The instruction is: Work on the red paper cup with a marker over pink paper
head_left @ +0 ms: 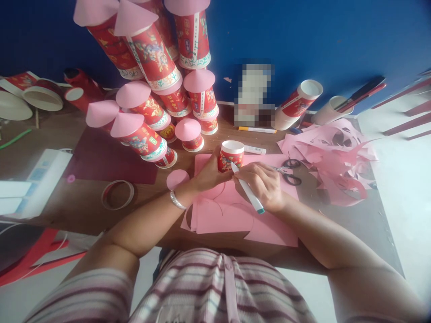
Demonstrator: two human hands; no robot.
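Note:
My left hand (211,172) is wrapped round a short red paper cup (231,154) with a white rim and a printed picture, held upright above the pink paper sheets (222,220). In my right hand (264,184) is a white marker pen (248,193). Its pointed tip is at the lower right side of the cup, and its green end points down toward me. Whether the tip touches the cup, I cannot tell. A pink paper disc (177,179) lies beside my left wrist. Scissors (290,172) rest on the paper, just right of my right hand.
Stacked red cup towers with pink cone roofs (146,54) stand at the back left. Pink paper scraps (333,157) are heaped on the right. Behind are a red-and-white tube (298,105), a pen holder (332,110) and an orange-and-white marker (257,129). A tape roll (117,195) lies left.

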